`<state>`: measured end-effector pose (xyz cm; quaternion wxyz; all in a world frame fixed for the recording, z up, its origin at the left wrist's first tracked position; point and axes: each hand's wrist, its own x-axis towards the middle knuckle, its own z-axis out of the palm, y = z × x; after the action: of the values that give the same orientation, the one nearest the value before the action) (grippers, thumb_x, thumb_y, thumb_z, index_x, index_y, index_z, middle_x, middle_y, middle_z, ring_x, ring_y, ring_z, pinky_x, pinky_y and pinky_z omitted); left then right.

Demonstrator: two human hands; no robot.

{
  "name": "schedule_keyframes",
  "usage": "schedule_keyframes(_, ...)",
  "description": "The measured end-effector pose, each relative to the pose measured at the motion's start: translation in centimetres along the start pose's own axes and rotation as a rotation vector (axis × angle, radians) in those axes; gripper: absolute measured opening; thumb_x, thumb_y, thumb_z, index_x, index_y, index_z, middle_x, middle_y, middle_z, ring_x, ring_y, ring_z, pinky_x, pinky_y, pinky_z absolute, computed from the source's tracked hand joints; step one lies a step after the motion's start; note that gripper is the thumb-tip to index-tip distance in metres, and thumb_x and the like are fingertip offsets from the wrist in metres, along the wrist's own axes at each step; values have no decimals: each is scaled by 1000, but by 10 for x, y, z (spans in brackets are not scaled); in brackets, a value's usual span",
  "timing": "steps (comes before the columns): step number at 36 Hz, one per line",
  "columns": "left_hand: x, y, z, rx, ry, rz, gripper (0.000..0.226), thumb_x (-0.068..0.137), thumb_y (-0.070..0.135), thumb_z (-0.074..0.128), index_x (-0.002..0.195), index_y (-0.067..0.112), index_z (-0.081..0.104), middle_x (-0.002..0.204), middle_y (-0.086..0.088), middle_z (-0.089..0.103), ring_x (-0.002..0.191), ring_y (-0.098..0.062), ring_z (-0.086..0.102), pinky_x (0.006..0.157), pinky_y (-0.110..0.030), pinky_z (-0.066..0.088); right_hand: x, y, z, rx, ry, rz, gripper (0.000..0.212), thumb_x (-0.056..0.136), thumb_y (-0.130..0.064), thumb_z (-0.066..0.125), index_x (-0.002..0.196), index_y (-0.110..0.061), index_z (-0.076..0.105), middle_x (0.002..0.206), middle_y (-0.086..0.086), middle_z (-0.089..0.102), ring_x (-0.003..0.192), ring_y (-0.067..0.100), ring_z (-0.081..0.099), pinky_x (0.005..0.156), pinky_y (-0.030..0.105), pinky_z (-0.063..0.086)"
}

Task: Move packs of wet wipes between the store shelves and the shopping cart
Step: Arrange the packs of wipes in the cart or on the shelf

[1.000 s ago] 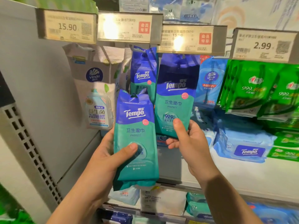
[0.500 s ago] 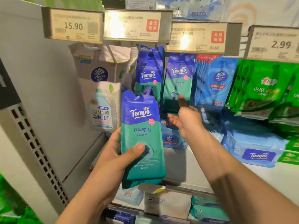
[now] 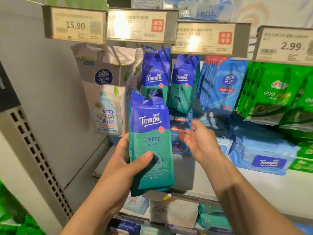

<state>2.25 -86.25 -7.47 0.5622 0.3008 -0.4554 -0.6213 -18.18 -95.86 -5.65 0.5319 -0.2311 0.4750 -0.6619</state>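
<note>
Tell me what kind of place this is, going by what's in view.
Most likely a supermarket aisle for wet wipes. Price tags such as the 15.90 tag line the shelf edge, Tempo packs hang on pegs under them, and the left hand holds one Tempo pack.

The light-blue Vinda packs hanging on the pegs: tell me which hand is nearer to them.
Right. The right hand hangs open just below and left of the light-blue Vinda packs. The left hand is farther left and lower, gripping a Tempo pack.
</note>
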Motion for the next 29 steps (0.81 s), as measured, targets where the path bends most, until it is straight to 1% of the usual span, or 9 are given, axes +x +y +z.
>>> schedule_keyframes(4,1,-1,4,-22,-12,2,64,72,8,70,132,26,58,120,-10,74,101,-27,74,70,-39,62,-35,13,-16,-133,-181,23,33,106,-32,47,106,-1,58,78,21,65,61,28,62,57,37,53)
schedule_keyframes(6,2,-1,6,-35,-29,8,64,73,7,70,133,25,58,122,-11,73,101,-28,74,69,-38,62,-52,24,-26,-170,-297,44,55,103,-46,46,121,4,59,104,36,66,78,34,64,63,40,54)
schedule_keyframes(8,4,-1,10,-49,-48,22,62,74,6,69,133,21,57,123,-13,73,101,-28,74,70,-38,62,-74,32,-35,-188,-414,67,68,91,-59,48,124,-2,63,122,35,62,90,36,63,74,46,53)
schedule_keyframes(12,8,-1,20,-60,-100,56,67,73,10,78,136,18,54,126,-15,71,107,-30,72,77,-40,61,-108,38,-39,-279,-612,-17,72,74,-78,66,115,-19,68,103,16,75,72,29,70,53,35,53)
schedule_keyframes(16,11,-4,25,-15,-148,48,75,70,19,79,139,19,51,128,-17,69,110,-33,70,81,-42,61,-116,37,-35,-342,-473,-108,51,85,-61,64,114,-21,57,82,6,73,59,20,63,47,25,46)
schedule_keyframes(18,11,-7,25,23,-169,36,72,73,20,78,140,21,51,131,-14,68,117,-31,67,88,-42,59,-116,37,-36,-332,-411,-153,36,86,-51,64,111,-25,62,91,4,75,71,19,69,50,27,52)
schedule_keyframes(22,8,-13,18,138,-214,-14,68,78,27,77,141,24,53,136,-7,66,127,-28,62,102,-46,53,-112,43,-42,-325,-337,-283,38,80,-48,62,109,-23,65,101,5,76,85,23,73,55,34,56)
schedule_keyframes(26,4,-15,17,196,-264,-41,60,83,20,75,139,13,54,130,-8,70,120,-23,67,92,-29,56,-112,42,-44,-353,-239,-428,41,79,-51,63,105,-19,64,97,0,77,79,14,72,59,25,54)
schedule_keyframes(29,4,-10,21,195,-299,1,49,88,8,68,136,9,56,127,-8,72,114,-20,70,88,-26,57,-112,35,-44,-386,-245,-472,29,80,-53,62,102,-34,66,93,-3,76,73,12,71,52,27,53)
